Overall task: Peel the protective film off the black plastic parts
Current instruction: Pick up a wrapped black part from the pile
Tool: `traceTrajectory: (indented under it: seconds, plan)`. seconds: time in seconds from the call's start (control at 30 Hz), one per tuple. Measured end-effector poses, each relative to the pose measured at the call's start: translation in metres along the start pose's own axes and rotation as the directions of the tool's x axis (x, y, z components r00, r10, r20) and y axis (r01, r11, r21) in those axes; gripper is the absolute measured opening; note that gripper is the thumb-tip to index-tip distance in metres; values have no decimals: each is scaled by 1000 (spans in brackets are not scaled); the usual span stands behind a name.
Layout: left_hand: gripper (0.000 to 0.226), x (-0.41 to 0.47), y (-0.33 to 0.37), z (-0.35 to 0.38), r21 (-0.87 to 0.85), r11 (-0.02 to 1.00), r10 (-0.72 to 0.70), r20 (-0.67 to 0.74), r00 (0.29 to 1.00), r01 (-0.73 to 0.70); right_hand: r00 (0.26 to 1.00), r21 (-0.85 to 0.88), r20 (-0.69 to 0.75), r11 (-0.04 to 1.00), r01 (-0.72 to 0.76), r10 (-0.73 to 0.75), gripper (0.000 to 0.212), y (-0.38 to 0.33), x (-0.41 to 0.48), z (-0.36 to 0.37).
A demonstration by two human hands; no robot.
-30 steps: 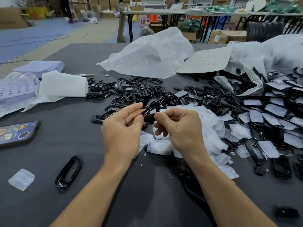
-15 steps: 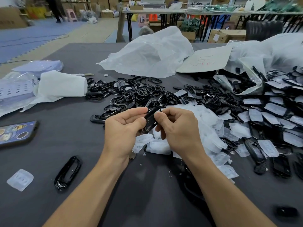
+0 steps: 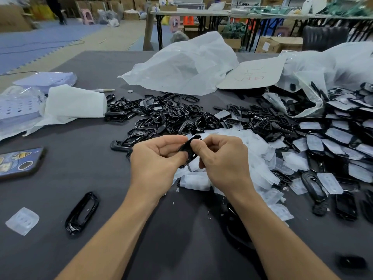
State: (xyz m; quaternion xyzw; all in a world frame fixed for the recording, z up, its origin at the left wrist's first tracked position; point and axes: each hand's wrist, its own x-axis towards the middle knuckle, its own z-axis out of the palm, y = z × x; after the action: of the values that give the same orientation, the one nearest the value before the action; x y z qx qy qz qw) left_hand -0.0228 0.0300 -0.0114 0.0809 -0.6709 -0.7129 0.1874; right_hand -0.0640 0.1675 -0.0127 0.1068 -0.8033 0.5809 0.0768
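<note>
Over the middle of the dark grey cloth-covered table [image 3: 90, 168], the person holds a small black plastic part [image 3: 189, 147] up between both hands. It sits just above the near edge of a heap of peeled translucent white film pieces [image 3: 256, 158]. The part is a slim, elongated frame, and its long axis runs on a slant. Its upper end points away and to the right, and its lower end comes down toward the person and to the left.

The left hand [image 3: 159, 160] has its fingers curled in, thumb on top, gripping the lower half. The right hand [image 3: 224, 160] pinches the upper half, thumb against bent forefinger, with the other fingers tucked under. Whether that pinch has hold of a film edge I cannot tell, because the thumbs cover it.

Behind the hands lies a tangled pile of bare black oval frames [image 3: 161, 116]. To the right, a spread of black parts with pale film on their faces [image 3: 333, 138] reaches toward the table's edge. One loose glossy black oval frame [image 3: 82, 212] lies alone at the near left, its length pointing away from the person. A single clear film piece [image 3: 22, 221] lies apart from it, further left. A phone in a blue sticker-covered case [image 3: 20, 160] sits at the left edge, and a crumpled white plastic bag [image 3: 181, 65] lies at the far side.
</note>
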Motion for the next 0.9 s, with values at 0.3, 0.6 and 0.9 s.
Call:
traceTrajectory:
  seconds: [0.3,0.6,0.9]
  plan:
    - [42,2,0,-3,40,996,-76,-39,996,77,993,251,115,966,-65,37,18,1,2,2]
    - [53,2,2,-4,-57,909,-395,189,899,412,989,223,67,968,113,-131,25,2,5,-4]
    - [27,5,5,-10,-275,900,-347,19,938,338,971,482,221,855,-194,95,37,-4,4,-11]
